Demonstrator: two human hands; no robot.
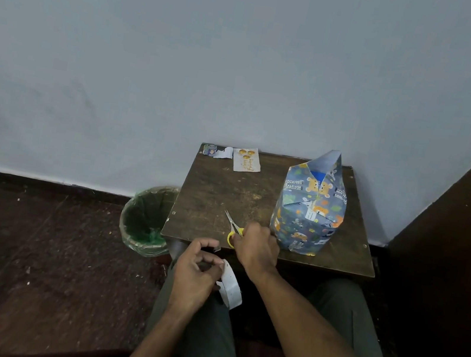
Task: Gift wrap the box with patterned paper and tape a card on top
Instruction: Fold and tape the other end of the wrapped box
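Note:
The box (311, 203), wrapped in blue paper with orange bears, stands upright on the right of the small brown table (226, 189); a paper flap sticks up at its top. A white card (246, 159) with gold circles lies at the table's far edge. My right hand (256, 249) grips the yellow-handled scissors (232, 228) at the table's near edge, blades pointing away. My left hand (197, 268) holds a roll of white tape (230, 285) over my lap, with a short strip pinched between thumb and finger.
Paper scraps (217, 151) lie at the table's far left corner. A bin lined with a green bag (147, 219) stands on the floor left of the table. A dark wooden panel (465, 248) rises on the right. The wall is right behind the table.

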